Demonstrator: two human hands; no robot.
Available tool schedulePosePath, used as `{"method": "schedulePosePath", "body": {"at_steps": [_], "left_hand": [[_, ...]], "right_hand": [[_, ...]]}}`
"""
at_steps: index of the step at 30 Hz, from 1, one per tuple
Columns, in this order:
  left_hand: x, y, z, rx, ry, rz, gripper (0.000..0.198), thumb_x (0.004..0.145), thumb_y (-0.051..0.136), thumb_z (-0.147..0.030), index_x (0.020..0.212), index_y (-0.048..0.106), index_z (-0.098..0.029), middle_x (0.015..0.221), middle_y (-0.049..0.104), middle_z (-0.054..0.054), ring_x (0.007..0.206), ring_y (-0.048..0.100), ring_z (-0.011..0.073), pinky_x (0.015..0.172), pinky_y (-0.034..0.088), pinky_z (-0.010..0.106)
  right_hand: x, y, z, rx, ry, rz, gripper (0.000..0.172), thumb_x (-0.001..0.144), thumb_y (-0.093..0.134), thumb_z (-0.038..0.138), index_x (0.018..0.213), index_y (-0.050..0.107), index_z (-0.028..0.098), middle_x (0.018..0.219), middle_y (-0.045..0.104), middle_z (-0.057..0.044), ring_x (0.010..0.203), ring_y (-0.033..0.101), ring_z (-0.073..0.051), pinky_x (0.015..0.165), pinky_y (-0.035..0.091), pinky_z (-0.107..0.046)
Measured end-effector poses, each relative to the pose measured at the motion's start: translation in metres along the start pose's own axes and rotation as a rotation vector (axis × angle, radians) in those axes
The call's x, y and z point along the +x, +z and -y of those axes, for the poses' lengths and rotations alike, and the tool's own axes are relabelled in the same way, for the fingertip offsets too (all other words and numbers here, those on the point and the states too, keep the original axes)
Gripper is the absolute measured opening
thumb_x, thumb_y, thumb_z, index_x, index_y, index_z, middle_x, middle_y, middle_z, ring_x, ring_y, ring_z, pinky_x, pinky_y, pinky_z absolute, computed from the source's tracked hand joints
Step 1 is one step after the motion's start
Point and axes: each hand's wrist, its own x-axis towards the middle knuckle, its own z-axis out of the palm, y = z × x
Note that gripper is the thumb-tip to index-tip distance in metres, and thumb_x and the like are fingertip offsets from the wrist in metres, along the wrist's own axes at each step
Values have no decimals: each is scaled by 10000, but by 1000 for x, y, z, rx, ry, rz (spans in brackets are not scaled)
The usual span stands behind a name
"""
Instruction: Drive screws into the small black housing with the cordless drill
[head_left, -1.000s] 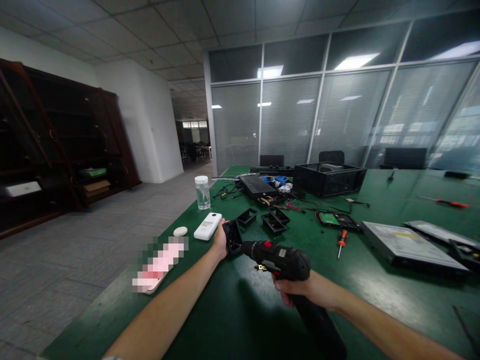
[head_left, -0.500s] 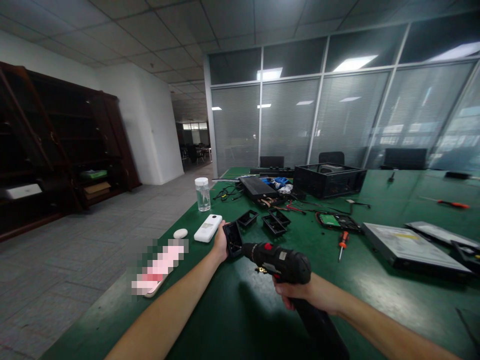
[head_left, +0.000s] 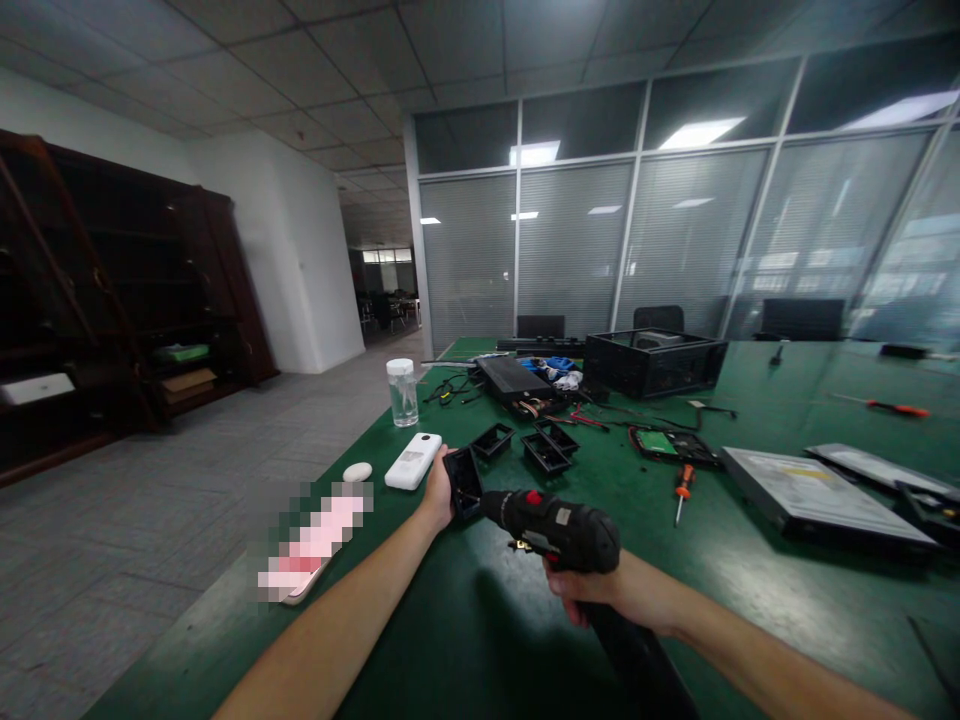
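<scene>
The left hand (head_left: 439,492) is closed on the near edge of a small black bracket (head_left: 466,480) and holds it standing tilted on the green table (head_left: 450,640), with the open side turned toward the right. The right hand (head_left: 600,590) is wrapped firmly around the handle of a black cordless drill (head_left: 559,525). The nose of the drill points to the left and is just at the open side of the bracket. The bit and any screw are too small to see.

To do this work well, I think the drill must stay in one straight line with the screw, not at an angle. The left hand should press the bracket down on the table so that it cannot turn with the bit, and its fingers should stay behind the frame, away from the tip. A short, gentle pull on the trigger seems safer than a long one, because the bracket looks like thin plastic.

Just left of the left hand lies a white power bank (head_left: 413,461), and two more black brackets (head_left: 551,447) lie just behind. An orange-handled screwdriver (head_left: 682,487) and an optical drive (head_left: 817,495) lie farther to the right
</scene>
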Motion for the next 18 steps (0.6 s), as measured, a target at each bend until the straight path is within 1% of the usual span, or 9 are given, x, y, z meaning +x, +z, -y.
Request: {"method": "schedulePosePath", "body": {"at_steps": [6,11,14,18], "left_hand": [[1,-2,2,12,12,18,328,743,544,-505,848,563,-195,672,623,8,547,592,177,559,461,296],[1,-2,1,11,2,20,328,741,545,-505,836,561,-191,664,616,7,551,593,176,567,462,296],[2,-2,1,18,-10,15,344,737,544,-516,840,565,-189,665,614,9,557,594,181,565,460,300],[3,-3,1,31,-29,-6,370,725,547,-536,834,572,-183,636,597,1,531,579,174,551,452,295]], "right_hand": [[1,-1,-2,2,-2,4,280,729,693,371,795,539,147,569,556,37,537,524,-113,541,404,-239],[1,-1,-3,-9,5,2,272,736,691,358,815,543,144,582,583,27,549,535,-115,559,407,-243],[1,-1,-3,-1,9,1,270,739,691,353,816,539,143,586,586,27,548,536,-110,566,409,-243],[1,-2,-4,9,16,-4,279,729,698,358,806,536,145,583,563,37,530,525,-103,540,404,-233]]}}
